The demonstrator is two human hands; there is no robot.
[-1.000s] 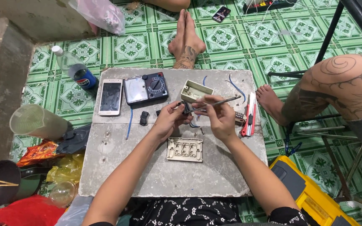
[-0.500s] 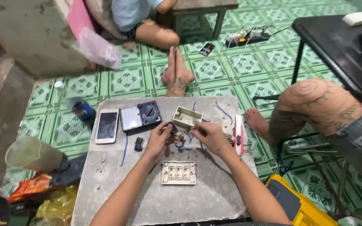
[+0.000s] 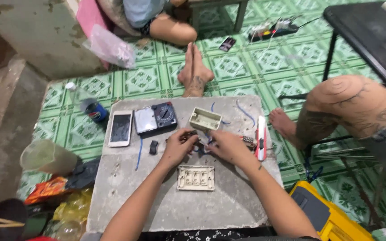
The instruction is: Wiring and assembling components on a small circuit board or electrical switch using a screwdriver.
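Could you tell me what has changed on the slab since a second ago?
The thin tool that the right hand held out sideways no longer shows. Both hands, the left hand too, have closed in over the blue wires. The switch plate, phone, meter and box lie as before.

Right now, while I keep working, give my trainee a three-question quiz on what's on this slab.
1. True or false: the phone lies left of the multimeter.
2. What lies nearest in front of the left hand and right hand: A) switch plate B) box cutter C) back box?
3. What colour are the loose wires on the slab?

Key: 1 true; 2 A; 3 blue.
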